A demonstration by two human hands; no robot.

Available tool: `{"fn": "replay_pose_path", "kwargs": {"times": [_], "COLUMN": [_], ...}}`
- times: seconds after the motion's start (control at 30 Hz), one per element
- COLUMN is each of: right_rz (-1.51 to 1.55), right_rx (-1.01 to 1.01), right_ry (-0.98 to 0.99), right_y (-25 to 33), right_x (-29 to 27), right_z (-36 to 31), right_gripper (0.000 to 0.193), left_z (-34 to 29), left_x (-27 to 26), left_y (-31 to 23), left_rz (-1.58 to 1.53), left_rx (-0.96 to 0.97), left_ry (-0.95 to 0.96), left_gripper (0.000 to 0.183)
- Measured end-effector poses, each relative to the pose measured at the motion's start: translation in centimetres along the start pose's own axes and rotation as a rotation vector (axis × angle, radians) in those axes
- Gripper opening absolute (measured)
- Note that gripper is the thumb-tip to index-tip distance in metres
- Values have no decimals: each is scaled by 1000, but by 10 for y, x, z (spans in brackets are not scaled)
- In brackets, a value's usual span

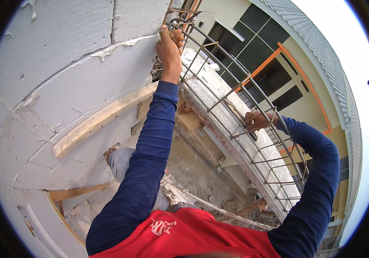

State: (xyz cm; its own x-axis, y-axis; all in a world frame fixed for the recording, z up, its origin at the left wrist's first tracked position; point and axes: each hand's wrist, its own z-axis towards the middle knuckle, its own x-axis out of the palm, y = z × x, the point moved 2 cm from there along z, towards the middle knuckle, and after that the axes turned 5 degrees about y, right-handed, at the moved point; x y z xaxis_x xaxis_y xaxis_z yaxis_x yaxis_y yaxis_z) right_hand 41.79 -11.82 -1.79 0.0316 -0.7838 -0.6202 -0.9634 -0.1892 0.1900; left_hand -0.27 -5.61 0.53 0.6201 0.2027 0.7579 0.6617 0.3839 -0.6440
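House building [309, 109]: set beyond both hands, to the right. Block wall [77, 81]: laid with joints filled, left of the left hand. Concrete ledge [213, 86]: extended below and between the hands. Steel bar cage [232, 136]: placed along the ledge, spanned by both hands; hoops are already fitted along its length, and no concrete is seen around it; fixing is judged unfinished. Timber plank [102, 118]: set against the wall, below the left hand. Left hand [170, 48]: fingers curled at the cage's far end; its grip cannot be told. Right hand [259, 121]: closed on a slim dark tool [253, 136], inside the cage; tying is presumably left to be completed
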Motion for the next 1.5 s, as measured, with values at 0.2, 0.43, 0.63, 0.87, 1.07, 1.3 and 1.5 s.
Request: {"fn": "replay_pose_path", "kwargs": {"times": [0.2,0.43,0.63,0.87,1.07,1.3,1.5], "right_rz": [-277,244,837,736,537,406,563], "right_rx": [-133,45,-243,-419,-285,-241,-289], "right_ry": [-94,-478,-684,-634,-671,-644,-720], "right_y": [-13,9,134,244,289,290,281], "right_x": [-1,-55,-87,-60,-23,-4,8], "right_z": [10,-33,-137,-159,-114,-63,-33], "right_gripper": [40,35,26,37,41,38,36], "left_z": [10,21,14,-3,-4,2,16], "left_x": [-6,-8,-11,-1,-5,-5,-7], "left_y": [1,20,16,10,-1,-9,4], "left_rz": [-54,-1139,-679,376,826,952,904], "left_rx": [-4,-433,-346,198,228,263,368], "left_ry": [78,478,247,-65,-110,-170,-84], "left_gripper": [38,27,30,51,76,67,54]}}
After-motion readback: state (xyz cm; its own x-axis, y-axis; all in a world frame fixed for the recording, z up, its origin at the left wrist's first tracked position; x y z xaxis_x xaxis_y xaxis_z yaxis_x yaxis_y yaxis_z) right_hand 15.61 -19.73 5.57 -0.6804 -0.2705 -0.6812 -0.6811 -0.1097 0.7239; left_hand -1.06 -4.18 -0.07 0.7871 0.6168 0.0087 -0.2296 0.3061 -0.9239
